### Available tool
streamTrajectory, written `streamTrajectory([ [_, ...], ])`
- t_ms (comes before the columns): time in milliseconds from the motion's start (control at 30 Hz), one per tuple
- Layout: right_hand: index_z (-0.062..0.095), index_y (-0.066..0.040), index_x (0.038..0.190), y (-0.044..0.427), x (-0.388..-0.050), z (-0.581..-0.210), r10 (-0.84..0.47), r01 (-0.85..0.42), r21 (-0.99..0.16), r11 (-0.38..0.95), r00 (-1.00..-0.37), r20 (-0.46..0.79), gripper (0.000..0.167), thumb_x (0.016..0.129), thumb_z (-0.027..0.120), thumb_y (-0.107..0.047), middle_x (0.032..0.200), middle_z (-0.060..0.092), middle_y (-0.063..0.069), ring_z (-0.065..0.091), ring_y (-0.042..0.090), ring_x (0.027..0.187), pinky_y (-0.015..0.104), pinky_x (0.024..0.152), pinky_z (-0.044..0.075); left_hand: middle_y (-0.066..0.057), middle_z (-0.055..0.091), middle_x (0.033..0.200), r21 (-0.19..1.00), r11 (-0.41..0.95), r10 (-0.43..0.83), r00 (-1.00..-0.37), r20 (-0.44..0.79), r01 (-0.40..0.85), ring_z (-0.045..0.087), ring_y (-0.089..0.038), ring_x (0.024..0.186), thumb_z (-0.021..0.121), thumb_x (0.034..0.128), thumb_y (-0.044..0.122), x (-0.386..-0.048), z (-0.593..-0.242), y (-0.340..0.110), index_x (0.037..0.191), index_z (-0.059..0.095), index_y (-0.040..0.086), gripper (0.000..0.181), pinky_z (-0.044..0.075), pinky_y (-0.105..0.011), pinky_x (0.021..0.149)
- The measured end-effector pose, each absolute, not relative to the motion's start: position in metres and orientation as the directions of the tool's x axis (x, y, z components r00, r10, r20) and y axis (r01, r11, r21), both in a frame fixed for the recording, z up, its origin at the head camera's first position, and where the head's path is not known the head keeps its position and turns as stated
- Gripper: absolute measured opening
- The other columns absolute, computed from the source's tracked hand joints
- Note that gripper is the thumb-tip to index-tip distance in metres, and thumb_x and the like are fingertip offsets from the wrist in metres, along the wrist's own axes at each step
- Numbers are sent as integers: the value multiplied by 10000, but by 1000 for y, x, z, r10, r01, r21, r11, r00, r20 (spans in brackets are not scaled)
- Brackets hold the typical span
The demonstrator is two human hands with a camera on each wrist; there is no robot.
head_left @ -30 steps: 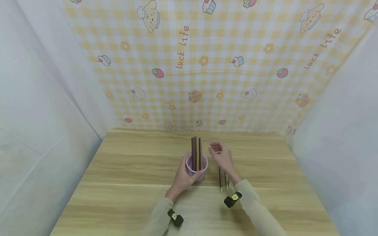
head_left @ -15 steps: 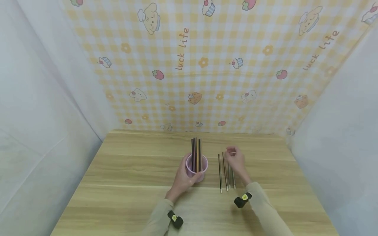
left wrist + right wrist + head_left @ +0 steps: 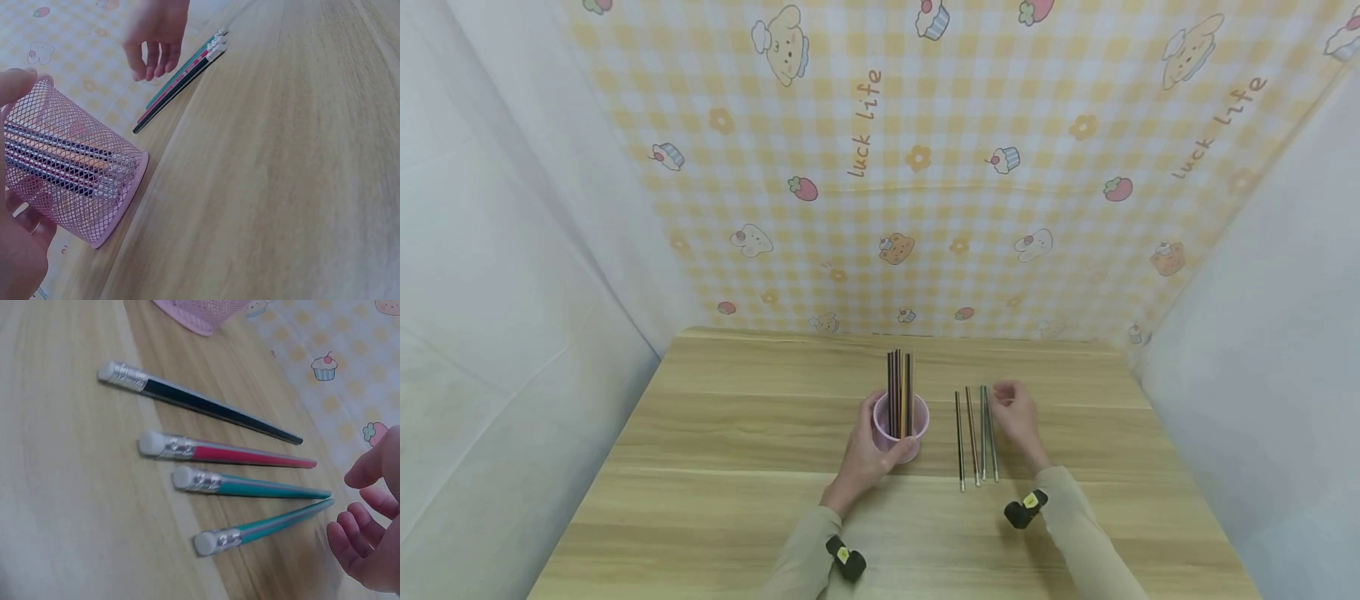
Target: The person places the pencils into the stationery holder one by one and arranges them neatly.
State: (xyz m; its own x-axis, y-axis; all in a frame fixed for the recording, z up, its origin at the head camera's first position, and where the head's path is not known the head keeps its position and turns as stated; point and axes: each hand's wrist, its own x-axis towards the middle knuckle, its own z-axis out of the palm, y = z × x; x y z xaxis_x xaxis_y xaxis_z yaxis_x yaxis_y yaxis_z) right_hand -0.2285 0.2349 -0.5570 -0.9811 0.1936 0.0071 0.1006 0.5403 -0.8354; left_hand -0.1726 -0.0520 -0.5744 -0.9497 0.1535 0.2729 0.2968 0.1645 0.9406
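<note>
Where the left hand (image 3: 863,457) grips: round the wall of the cup (image 3: 94,130), from eight o'clock, thumb along the near side, fingers behind.
Clock: read from the cup in the head view, twelve toward the cloth (image 3: 880,208).
Cup: one, pink mesh, mouth up, near the middle of the table (image 3: 737,467).
Pencils in cup (image 3: 892,392): a close bundle, mostly dark, one yellowish; upper ends rise above the rim toward twelve, eraser ends down at the base; exact count cannot be told.
Pencils on table: four, lying in a loose row at three o'clock, white erasers toward six.
Black pencil (image 3: 219,411): nearest the cup.
Red pencil (image 3: 250,456): next along.
Green pencils (image 3: 269,488): two, outermost; eraser ends spread, far ends close together, touching or not cannot be told.
Right hand (image 3: 1015,410): at three o'clock, beyond the row; fingers loosely bent, gap between thumb and fingertips, holding nothing; just beside the far end of the outermost green pencil.
Sleeves (image 3: 793,554): two, beige, each with a black wrist camera (image 3: 846,557), at seven and four o'clock.
Cloth: yellow-and-white check, cupcakes, strawberries, "luck life".
White sheets (image 3: 512,292): at nine and three o'clock, past the table.
</note>
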Motion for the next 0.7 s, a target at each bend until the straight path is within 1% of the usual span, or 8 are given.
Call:
streamTrajectory([
  [167,536,82,1269,236,-225,-562,159,111,-803,586,-987,-20,385,904,618,-8,1213,609,300,600,418,1119,511,957,559,-141,488,1509,951,129,163,-952,259,281,517,-322,1349,857,798,236,-172,-573,-52,1533,313,137,919,421,-530,1152],
  [367,556,90,1232,231,-225,-566,149,103,-745,659,-989,-5,422,817,616,36,1141,633,287,631,401,1031,491,879,588,-100,476,1517,959,111,167,-956,242,262,503,-285,1369,865,791,205,-173,-573,-54,1529,322,205,916,421,-478,1162],
  [467,569,81,1209,229,-227,-567,164,116,-713,691,-986,-2,423,792,615,28,1103,638,259,634,370,980,461,840,586,-93,485,1503,957,102,161,-954,253,272,508,-296,1361,872,784,200,-173,-571,-55,1527,338,213,916,424,-492,1157],
  [567,560,74,1218,229,-229,-567,180,150,-693,705,-983,-29,447,776,610,32,1095,620,236,618,352,961,434,805,578,-96,507,1480,954,105,155,-952,265,282,521,-312,1343,880,777,211,-173,-569,-55,1518,367,207,901,431,-524,1146],
  [700,528,79,1239,230,-228,-564,181,184,-659,729,-981,-73,463,791,631,19,1116,605,242,609,354,966,431,799,576,-101,519,1465,950,140,148,-954,259,279,531,-312,1331,885,771,236,-172,-568,-54,1505,388,194,887,439,-530,1137],
])
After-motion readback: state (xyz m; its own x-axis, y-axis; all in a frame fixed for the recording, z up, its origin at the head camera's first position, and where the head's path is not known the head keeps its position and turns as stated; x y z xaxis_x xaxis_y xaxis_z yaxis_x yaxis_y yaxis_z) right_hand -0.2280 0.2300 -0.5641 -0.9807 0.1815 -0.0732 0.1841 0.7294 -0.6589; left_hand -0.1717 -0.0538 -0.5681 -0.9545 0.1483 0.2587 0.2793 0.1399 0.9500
